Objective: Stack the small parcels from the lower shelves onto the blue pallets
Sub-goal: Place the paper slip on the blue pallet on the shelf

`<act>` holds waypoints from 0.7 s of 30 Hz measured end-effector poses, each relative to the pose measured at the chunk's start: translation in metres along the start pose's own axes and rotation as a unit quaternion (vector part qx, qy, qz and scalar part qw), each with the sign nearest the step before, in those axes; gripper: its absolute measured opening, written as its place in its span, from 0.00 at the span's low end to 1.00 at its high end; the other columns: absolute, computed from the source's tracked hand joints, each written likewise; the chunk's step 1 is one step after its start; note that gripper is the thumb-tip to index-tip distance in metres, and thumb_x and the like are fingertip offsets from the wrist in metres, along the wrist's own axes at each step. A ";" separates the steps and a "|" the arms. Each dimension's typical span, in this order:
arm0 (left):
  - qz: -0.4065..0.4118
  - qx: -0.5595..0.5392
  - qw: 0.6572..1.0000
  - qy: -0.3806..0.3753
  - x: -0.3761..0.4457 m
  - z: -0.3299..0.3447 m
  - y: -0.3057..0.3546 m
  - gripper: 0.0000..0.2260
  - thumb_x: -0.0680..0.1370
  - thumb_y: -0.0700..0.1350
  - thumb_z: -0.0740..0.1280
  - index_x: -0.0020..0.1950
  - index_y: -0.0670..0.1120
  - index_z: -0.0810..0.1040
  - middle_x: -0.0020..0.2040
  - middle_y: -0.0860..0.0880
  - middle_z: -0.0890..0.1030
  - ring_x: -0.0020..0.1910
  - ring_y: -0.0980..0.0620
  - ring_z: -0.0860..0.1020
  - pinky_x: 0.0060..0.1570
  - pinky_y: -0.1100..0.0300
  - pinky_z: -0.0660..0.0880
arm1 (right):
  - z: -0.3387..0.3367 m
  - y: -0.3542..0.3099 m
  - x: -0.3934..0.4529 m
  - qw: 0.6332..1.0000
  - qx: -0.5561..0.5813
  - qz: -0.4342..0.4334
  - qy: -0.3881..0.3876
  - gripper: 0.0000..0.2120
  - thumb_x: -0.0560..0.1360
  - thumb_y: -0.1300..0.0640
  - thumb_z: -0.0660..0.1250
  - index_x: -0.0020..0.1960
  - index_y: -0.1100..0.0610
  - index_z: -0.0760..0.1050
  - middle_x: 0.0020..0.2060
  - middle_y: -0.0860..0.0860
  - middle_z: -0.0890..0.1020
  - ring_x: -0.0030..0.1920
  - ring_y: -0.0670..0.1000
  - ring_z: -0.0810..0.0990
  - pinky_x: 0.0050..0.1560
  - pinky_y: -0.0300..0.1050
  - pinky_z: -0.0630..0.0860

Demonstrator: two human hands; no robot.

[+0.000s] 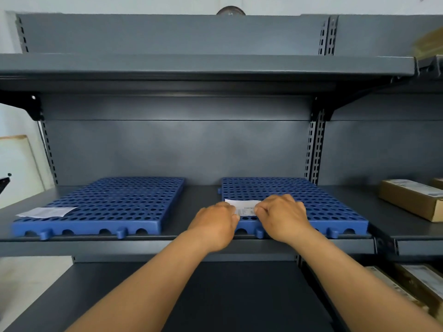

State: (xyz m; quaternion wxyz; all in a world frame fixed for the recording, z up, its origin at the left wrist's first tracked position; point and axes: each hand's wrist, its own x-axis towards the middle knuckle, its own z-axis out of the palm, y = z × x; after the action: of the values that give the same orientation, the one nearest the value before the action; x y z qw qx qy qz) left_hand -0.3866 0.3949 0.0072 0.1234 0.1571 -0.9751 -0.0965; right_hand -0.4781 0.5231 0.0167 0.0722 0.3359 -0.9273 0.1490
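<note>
Two blue perforated pallets lie side by side on the grey middle shelf [196, 238]: the left pallet [107, 202] and the right pallet [311, 197]. A white paper label [244, 207] lies on the front left corner of the right pallet. My left hand [215, 224] and my right hand [282, 214] both pinch this label at its left and right ends, fingers curled. A second white label [48, 212] lies on the front left corner of the left pallet. No parcel sits on either pallet.
A brown cardboard parcel [412, 197] lies on the same shelf level in the bay to the right. More brown parcels [417, 286] sit on the lower shelf at the bottom right. The upper shelf [206, 68] overhangs the pallets. A steel upright [315, 149] divides the bays.
</note>
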 end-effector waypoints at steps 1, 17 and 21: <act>0.004 0.008 1.000 -0.001 -0.001 0.000 0.000 0.15 0.83 0.49 0.51 0.55 0.44 0.74 0.56 0.46 0.76 0.51 0.46 0.75 0.49 0.56 0.68 | 0.001 -0.002 0.000 1.000 -0.011 0.003 -0.002 0.17 0.81 0.50 0.50 0.46 0.49 0.77 0.54 0.48 0.77 0.60 0.53 0.68 0.59 0.49 0.62; 0.114 0.014 0.993 0.038 -0.041 -0.036 0.045 0.25 0.80 0.49 0.58 0.77 0.45 0.58 0.75 0.48 0.63 0.73 0.47 0.63 0.69 0.55 0.62 | -0.045 0.007 -0.076 0.998 -0.025 0.057 0.020 0.25 0.81 0.48 0.54 0.75 0.56 0.59 0.73 0.53 0.66 0.72 0.55 0.63 0.71 0.52 0.55; 0.156 -0.009 0.988 0.015 -0.053 -0.032 0.082 0.28 0.81 0.51 0.59 0.78 0.45 0.54 0.78 0.48 0.57 0.74 0.48 0.60 0.71 0.54 0.61 | -0.061 0.030 -0.113 0.996 -0.029 0.086 0.016 0.29 0.81 0.49 0.56 0.77 0.57 0.53 0.76 0.52 0.60 0.75 0.54 0.58 0.73 0.50 0.55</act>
State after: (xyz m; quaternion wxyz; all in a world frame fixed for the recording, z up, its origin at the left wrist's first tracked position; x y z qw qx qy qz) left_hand -0.3520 0.4841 0.0453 0.1530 0.0037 -0.9848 -0.0828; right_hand -0.4093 0.6324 0.0409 0.0840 0.2499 -0.9554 0.1330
